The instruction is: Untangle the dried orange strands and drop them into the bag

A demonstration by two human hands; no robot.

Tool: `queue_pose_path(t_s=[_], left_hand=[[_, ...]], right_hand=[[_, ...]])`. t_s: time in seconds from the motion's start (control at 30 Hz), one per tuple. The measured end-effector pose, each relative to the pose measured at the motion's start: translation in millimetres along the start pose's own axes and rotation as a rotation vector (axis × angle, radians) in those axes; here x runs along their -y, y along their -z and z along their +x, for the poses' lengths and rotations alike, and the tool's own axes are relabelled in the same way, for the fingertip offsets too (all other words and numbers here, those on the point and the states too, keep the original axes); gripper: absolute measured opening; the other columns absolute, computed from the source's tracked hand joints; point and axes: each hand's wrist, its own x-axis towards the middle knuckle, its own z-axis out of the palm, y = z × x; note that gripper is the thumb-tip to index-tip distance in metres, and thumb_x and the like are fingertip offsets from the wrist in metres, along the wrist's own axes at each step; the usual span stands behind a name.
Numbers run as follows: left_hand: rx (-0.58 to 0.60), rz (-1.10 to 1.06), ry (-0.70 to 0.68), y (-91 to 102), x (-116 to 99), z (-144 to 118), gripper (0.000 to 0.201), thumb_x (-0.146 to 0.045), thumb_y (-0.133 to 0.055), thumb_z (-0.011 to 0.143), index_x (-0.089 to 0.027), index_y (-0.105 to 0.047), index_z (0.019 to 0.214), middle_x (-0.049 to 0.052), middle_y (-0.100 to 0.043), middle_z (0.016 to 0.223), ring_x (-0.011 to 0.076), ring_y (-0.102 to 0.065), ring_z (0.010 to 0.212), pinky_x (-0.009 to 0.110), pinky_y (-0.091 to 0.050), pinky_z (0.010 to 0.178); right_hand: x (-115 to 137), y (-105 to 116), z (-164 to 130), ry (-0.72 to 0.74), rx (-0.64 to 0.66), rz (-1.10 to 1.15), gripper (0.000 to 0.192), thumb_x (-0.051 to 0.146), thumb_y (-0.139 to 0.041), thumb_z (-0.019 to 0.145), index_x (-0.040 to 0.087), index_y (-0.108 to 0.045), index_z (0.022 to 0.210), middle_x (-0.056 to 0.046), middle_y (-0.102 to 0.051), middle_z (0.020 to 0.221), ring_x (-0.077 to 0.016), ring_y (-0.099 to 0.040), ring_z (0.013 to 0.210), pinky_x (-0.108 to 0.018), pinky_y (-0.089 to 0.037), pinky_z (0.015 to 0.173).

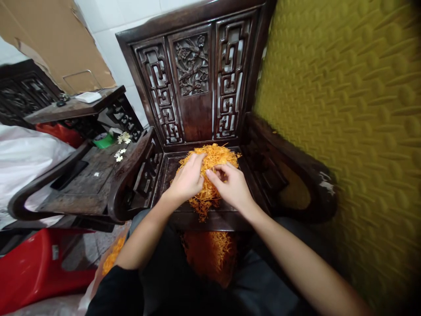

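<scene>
A heap of thin orange strands (215, 158) lies on the seat of a dark carved wooden chair (194, 83). My left hand (187, 180) rests on the left side of the heap, fingers curled into the strands. My right hand (232, 184) is on its right side, thumb and fingers pinching strands near the middle. More orange strands (210, 254) sit lower down, between my knees, below the seat's front edge. Some strands hang over that edge.
A yellow padded wall (345, 131) stands close on the right. To the left is a second dark wooden seat (88, 175) with small white flowers (123, 139), then a white bag (23, 158). A red plastic stool (36, 263) is at the lower left.
</scene>
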Motion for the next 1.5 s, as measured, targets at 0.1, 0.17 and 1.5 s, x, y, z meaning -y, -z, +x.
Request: queue_pose_path(t_s=[0.1, 0.17, 1.5], left_hand=[[-0.006, 0.063, -0.039, -6.4, -5.4, 1.5, 0.07, -0.008, -0.045, 0.085, -0.008, -0.029, 0.153, 0.023, -0.052, 0.143, 0.0346, -0.05, 0.137, 0.053, -0.042, 0.116], [0.013, 0.033, -0.029, -9.6, -8.7, 2.1, 0.08, -0.009, -0.051, 0.082, -0.006, -0.021, 0.156, 0.025, -0.046, 0.151, 0.0362, -0.044, 0.143, 0.054, -0.038, 0.12], [0.079, -0.051, 0.222, -5.9, -36.8, 8.8, 0.036, -0.037, -0.042, 0.103, -0.019, -0.063, 0.08, 0.006, -0.058, 0.064, 0.0196, -0.053, 0.057, 0.034, -0.042, 0.063]], right_hand=[[-3.0, -0.6, 1.3, 0.013, -0.075, 0.017, 0.034, 0.044, -0.063, 0.095, 0.016, -0.072, 0.077, -0.004, -0.061, 0.073, -0.016, -0.055, 0.065, -0.03, -0.042, 0.063], [-3.9, -2.0, 0.4, 0.039, -0.113, 0.038, 0.032, 0.039, -0.063, 0.095, 0.017, -0.072, 0.075, -0.005, -0.064, 0.072, -0.0165, -0.057, 0.065, -0.031, -0.043, 0.063], [-10.1, -8.9, 21.7, -0.468, -0.078, 0.924, 0.039, 0.041, -0.092, 0.054, 0.016, -0.064, 0.059, -0.001, -0.056, 0.057, -0.0081, -0.043, 0.05, -0.025, -0.033, 0.046]])
